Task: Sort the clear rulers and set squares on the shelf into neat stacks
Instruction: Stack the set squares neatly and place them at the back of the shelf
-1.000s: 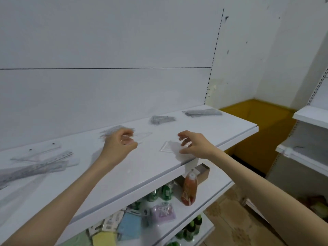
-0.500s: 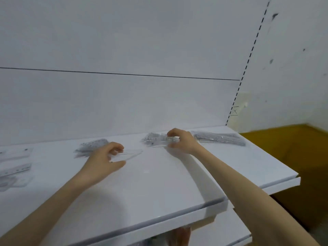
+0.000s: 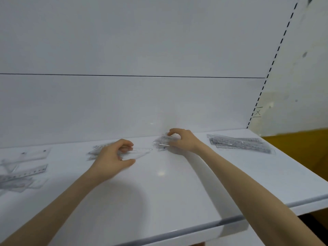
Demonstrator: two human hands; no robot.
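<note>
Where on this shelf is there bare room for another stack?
Bare: the shelf front, middle to right, and the gap between the small pile under the right hand and the ruler stack. Crowded: loose rulers at the left end.

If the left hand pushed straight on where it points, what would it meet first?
Likely the pile of clear plastic set squares under the right hand; the clear triangle held by the left hand leads.
</note>
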